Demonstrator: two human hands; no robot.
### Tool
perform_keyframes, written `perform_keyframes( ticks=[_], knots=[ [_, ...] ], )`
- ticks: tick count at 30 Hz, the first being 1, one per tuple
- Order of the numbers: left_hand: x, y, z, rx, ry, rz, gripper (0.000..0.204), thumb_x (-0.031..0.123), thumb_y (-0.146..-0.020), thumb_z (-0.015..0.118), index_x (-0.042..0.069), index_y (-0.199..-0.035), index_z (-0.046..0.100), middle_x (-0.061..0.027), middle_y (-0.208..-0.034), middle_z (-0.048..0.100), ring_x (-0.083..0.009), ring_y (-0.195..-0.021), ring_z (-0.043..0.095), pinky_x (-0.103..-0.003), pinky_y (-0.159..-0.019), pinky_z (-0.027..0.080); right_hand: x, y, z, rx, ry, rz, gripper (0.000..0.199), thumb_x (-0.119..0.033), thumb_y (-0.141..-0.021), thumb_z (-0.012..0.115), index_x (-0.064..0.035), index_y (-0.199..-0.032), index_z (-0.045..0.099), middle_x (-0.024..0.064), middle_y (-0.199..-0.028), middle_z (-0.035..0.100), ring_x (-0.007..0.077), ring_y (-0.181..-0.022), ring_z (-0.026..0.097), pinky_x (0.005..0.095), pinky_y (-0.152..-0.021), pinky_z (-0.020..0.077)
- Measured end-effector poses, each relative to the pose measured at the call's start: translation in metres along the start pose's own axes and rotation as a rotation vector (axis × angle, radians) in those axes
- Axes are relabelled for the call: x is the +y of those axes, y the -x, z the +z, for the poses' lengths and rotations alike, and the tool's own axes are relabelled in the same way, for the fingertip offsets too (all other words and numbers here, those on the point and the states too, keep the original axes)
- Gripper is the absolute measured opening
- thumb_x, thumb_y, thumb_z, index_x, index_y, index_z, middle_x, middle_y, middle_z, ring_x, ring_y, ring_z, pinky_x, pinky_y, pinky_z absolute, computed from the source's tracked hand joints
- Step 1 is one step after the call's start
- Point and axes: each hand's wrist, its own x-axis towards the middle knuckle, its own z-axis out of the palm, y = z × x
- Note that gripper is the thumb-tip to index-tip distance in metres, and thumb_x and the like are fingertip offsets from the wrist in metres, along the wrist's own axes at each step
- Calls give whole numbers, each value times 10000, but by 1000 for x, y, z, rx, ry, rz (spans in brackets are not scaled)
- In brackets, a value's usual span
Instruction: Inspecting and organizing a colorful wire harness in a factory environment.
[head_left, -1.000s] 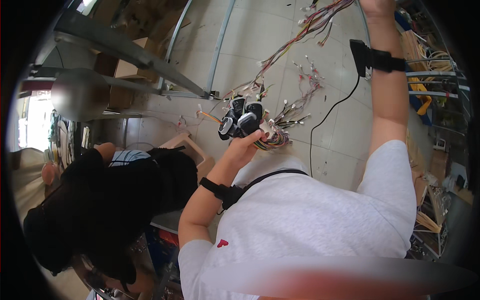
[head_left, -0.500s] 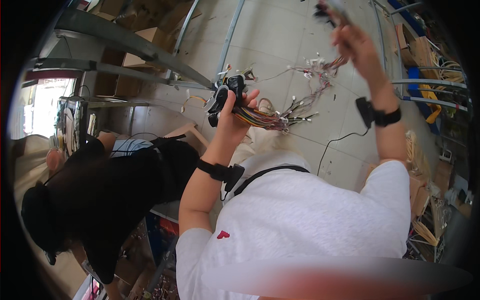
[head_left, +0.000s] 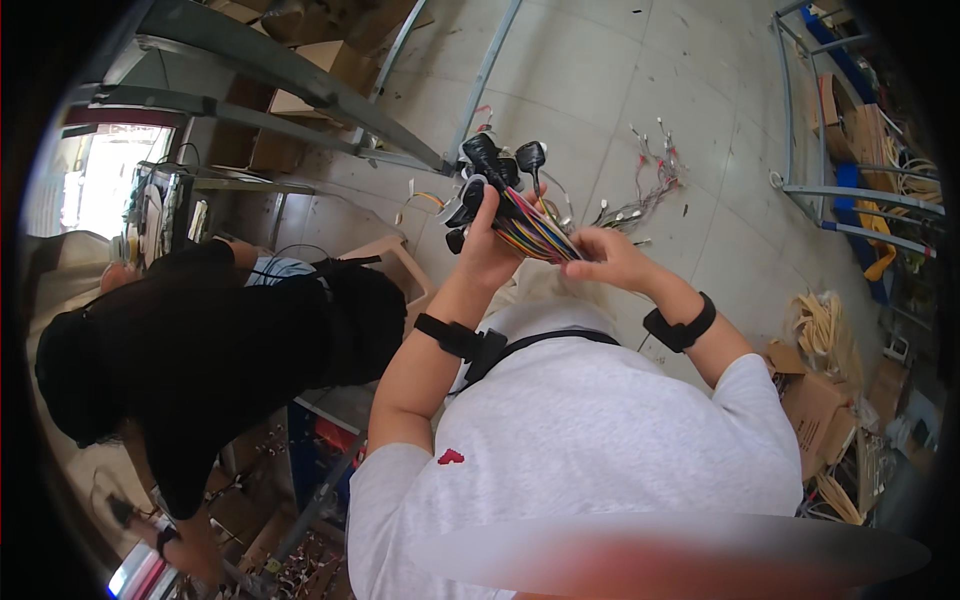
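Observation:
A wiring harness bundle (head_left: 535,232) with many coloured wires lies across my two hands at waist height. Black plugs (head_left: 482,158) stick out at its far left end, where my left hand (head_left: 492,240) is wrapped round the wires just below them. My right hand (head_left: 612,258) has its thumb and fingers closed round the other end of the same bundle. Small white connectors (head_left: 618,213) show beyond the right fingers. A single yellow wire (head_left: 425,200) with a white tip sticks out to the left of the plugs.
More thin wires (head_left: 655,165) with white connectors lie ahead over the tiled floor (head_left: 580,75). A metal frame (head_left: 290,85) stands at the left. A co-worker in black (head_left: 250,350) bends over a bench at my left. Cartons (head_left: 815,410) and a rack (head_left: 860,190) line the right side.
My right hand has come down from the upper right, where it held a blurred bunch of wires, to the bundle in my left hand. More black plugs now show at the left hand.

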Motion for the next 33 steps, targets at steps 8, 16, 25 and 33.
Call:
perform_keyframes(
  ticks=[8, 16, 25, 33],
  knots=[
    [-2, 3, 0, 122, -211, 89, 421, 471, -918, 494, 80, -1055, 569, -58, -1084, 625, -182, -956, 602, -381, -843, 503, -58, -24, -9, 79, -120, 216, 359, -288, -906, 593, -15, -1134, 545, 6, -686, 591, 34, -529, 499, 179, -471, 371],
    [-1, -3, -25, 246, -39, 98, 518, 567, -859, 516, 72, -1008, 536, -106, -1118, 603, -208, -1002, 584, -382, -893, 480, -86, -27, -18, 88, -250, -73, 417, -139, -943, 483, -94, -1355, 445, -20, -793, 592, 13, -585, 433, 169, -557, 385],
    [3, 10, -5, 83, -54, 152, 581, 425, -835, 637, 52, -1249, 472, -77, -1099, 587, -187, -1018, 576, -368, -921, 457, -45, -10, -8, -288, 168, 19, 477, -102, -921, 479, -77, -1386, 375, 58, -883, 599, 109, -732, 556, 274, -660, 451],
    [2, 6, 6, 88, -323, 55, 429, 161, -818, 677, 65, -1205, 521, -64, -1118, 590, -185, -1018, 576, -424, -917, 466, -76, -14, 9, -61, 794, 7, 303, -109, -817, 484, -55, -1113, 451, 200, -819, 617, 375, -730, 607, 473, -634, 464]
  ],
)
